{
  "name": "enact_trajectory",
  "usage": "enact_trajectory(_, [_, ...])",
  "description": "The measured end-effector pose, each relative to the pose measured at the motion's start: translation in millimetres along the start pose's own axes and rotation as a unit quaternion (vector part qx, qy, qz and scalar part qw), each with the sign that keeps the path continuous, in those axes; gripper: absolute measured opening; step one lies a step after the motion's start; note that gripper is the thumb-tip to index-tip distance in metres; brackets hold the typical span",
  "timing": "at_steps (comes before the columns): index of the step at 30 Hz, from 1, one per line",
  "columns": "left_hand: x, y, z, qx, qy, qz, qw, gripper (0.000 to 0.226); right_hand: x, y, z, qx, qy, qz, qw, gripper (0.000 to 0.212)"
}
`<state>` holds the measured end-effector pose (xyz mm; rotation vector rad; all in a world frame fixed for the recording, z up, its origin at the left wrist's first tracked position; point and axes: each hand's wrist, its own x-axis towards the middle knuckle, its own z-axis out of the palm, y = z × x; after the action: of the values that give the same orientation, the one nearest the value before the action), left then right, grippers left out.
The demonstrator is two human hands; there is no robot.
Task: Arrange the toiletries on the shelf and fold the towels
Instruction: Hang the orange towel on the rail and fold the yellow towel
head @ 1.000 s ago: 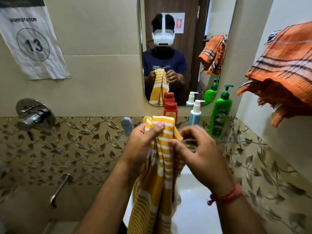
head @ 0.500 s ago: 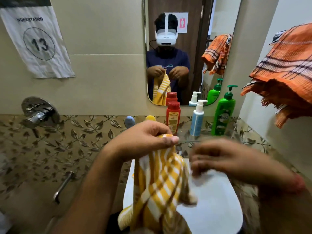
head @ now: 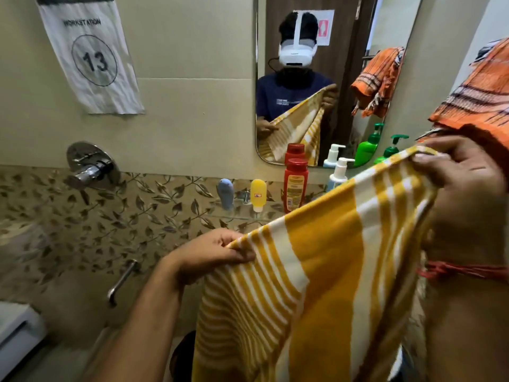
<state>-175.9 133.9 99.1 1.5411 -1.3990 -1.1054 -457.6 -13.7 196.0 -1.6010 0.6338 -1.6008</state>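
A yellow and white striped towel [head: 325, 271] hangs spread out in front of me. My left hand [head: 209, 255] pinches its lower left corner, and my right hand [head: 462, 183] grips the upper right corner, held higher. On the glass shelf [head: 237, 215] under the mirror stand a grey-blue tube [head: 225, 193], a yellow tube [head: 258, 194], a red bottle [head: 295, 184], a white pump bottle [head: 339, 175] and a green pump bottle [head: 392, 148]; the towel hides the lower parts of the last two.
An orange checked towel [head: 479, 97] hangs on the right wall above my right hand. A chrome tap valve [head: 91, 168] and spout [head: 121, 282] are on the left wall. A mirror [head: 316, 78] faces me, and a paper sign numbered 13 [head: 91, 56] hangs at upper left.
The towel was bunched between both hands; now it is pulled open. My right hand has moved up and to the right with one corner, my left hand lower and left.
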Motion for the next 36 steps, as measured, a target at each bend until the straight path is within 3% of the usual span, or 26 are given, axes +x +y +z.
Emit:
enact_trajectory(1, [-1.3,-1.2,2.8,-0.017,0.042,0.002,0.999,0.022,1.0,-3.6,-3.9,-0.057,-0.042,-0.023,0.997,0.015])
enact_trajectory(2, [-1.6,6.3,8.7,-0.030,0.065,0.010,0.997,0.024,-1.0,-10.9,0.1,-0.140,-0.149,-0.023,0.979,0.024])
enact_trajectory(4, [6.0,35.4,20.9,-0.001,0.072,0.061,0.996,0.023,-9.3,-15.9,26.0,-0.294,-0.386,0.021,0.874,0.059])
enact_trajectory(5, [10.8,52.3,28.2,0.027,0.066,0.090,0.993,0.019,-15.9,-14.7,41.5,-0.327,-0.455,0.015,0.828,0.065])
enact_trajectory(6, [13.8,67.1,34.8,0.048,0.060,0.115,0.990,0.016,-21.9,-8.9,52.4,-0.323,-0.490,-0.012,0.810,0.058])
enact_trajectory(8, [18.0,78.5,33.0,0.083,0.068,0.131,0.986,0.013,-23.2,0.3,53.2,-0.299,-0.457,-0.047,0.837,0.024])
enact_trajectory(9, [17.5,73.0,26.0,0.100,0.072,0.116,0.986,0.008,-17.4,2.1,42.7,-0.299,-0.411,-0.047,0.860,0.018])
enact_trajectory(12, [2.5,38.5,6.4,0.126,0.059,0.038,0.990,0.009,3.1,-0.6,-1.4,-0.358,-0.284,-0.041,0.888,0.023])
enact_trajectory(14, [-1.1,21.8,5.8,0.110,0.098,0.022,0.989,0.010,8.0,0.8,-15.2,-0.422,-0.225,-0.042,0.877,0.023])
enact_trajectory(16, [3.8,27.1,19.8,0.089,0.120,0.045,0.988,0.014,2.8,3.2,-5.2,-0.448,-0.281,-0.029,0.848,0.015])
enact_trajectory(18, [14.1,50.6,38.0,0.100,0.107,0.093,0.985,0.017,-13.2,4.5,22.3,-0.413,-0.411,-0.010,0.812,0.043])
enact_trajectory(20, [21.2,72.5,51.6,0.127,0.089,0.135,0.979,0.014,-32.2,12.7,44.9,-0.386,-0.486,-0.035,0.783,0.049])
enact_trajectory(23, [18.2,68.9,42.6,0.152,0.107,0.130,0.974,0.006,-31.3,25.4,39.7,-0.382,-0.413,-0.051,0.825,0.009])
enact_trajectory(25, [5.8,45.6,27.8,0.176,0.105,0.077,0.976,0.009,-19.9,29.4,16.5,-0.407,-0.347,-0.015,0.845,0.014])
enact_trajectory(27, [-5.0,24.7,16.6,0.176,0.117,0.036,0.977,0.007,-12.0,31.6,-1.4,-0.464,-0.296,0.012,0.835,0.017])
enact_trajectory(29, [-4.7,22.8,20.4,0.164,0.121,0.039,0.978,0.012,-13.9,31.8,-2.1,-0.500,-0.323,0.025,0.803,0.007])
enact_trajectory(32, [15.6,48.2,47.1,0.188,0.130,0.110,0.967,0.005,-34.1,18.1,31.7,-0.384,-0.468,0.066,0.794,0.044])
enact_trajectory(33, [20.2,58.0,55.6,0.174,0.135,0.128,0.967,0.006,-41.1,16.3,42.3,-0.354,-0.490,0.056,0.795,0.046])
enact_trajectory(36, [21.4,59.3,52.6,0.133,0.141,0.147,0.970,0.007,-41.6,19.8,44.9,-0.359,-0.463,0.003,0.810,0.008])
